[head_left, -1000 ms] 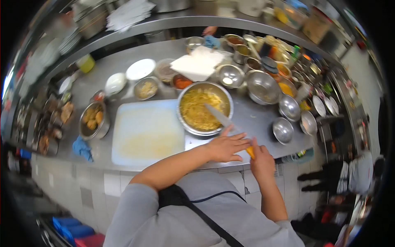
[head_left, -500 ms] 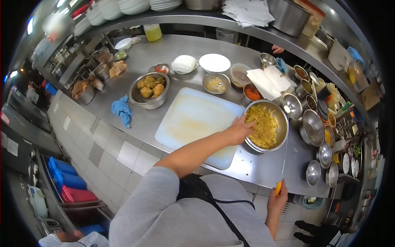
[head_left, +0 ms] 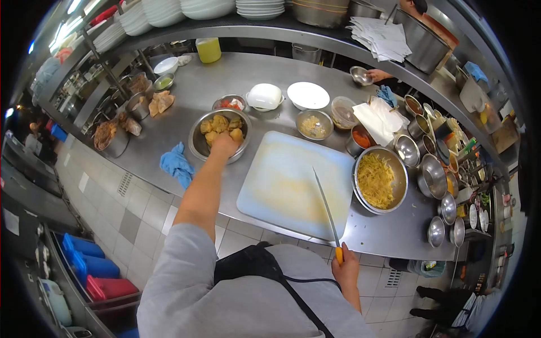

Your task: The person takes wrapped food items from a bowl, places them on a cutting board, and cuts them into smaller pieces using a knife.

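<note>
Here, the right grip (head_left: 346, 267) wraps the knife handle (head_left: 338, 254); the left grip (head_left: 225, 145), at chunks (head_left: 218, 124), is unreadable.

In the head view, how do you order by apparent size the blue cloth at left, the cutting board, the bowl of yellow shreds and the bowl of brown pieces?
1. Cutting board
2. Bowl of yellow shreds and bowl of brown pieces: too alike to rank
3. Blue cloth

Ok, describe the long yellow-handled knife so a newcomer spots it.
Find the large, pale, rectangular cutting board. Over its right side points a long steel knife, held in the right hand; its yellow handle distinguishes it from round metal bowls nearby.
</note>
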`<control>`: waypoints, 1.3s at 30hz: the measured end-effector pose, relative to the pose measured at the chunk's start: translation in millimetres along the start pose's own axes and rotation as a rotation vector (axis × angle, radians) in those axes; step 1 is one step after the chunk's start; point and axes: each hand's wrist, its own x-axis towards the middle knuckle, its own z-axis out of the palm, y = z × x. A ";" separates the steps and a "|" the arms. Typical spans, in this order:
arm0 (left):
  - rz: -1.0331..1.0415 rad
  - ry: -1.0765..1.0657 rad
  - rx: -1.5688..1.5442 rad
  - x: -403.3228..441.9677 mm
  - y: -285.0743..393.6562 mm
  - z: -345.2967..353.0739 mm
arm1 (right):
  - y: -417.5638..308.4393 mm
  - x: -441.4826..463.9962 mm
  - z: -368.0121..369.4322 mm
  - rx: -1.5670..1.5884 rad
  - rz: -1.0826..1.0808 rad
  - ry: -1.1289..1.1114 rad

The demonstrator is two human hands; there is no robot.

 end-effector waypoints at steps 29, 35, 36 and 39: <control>-0.037 -1.063 -1.348 -135.7 101.6 -8.0 | -35.0 -8.4 7.2 -0.150 0.194 -0.114; -0.015 -1.246 -1.320 -185.2 125.5 36.1 | -20.3 -11.1 -10.5 -0.144 0.177 -0.162; 0.067 -1.194 -1.233 -190.3 127.3 40.4 | -16.4 -13.1 -11.3 -0.141 0.183 -0.165; 0.020 -0.876 -0.937 -195.1 129.8 50.2 | -9.2 -13.3 -14.7 -0.086 0.167 -0.178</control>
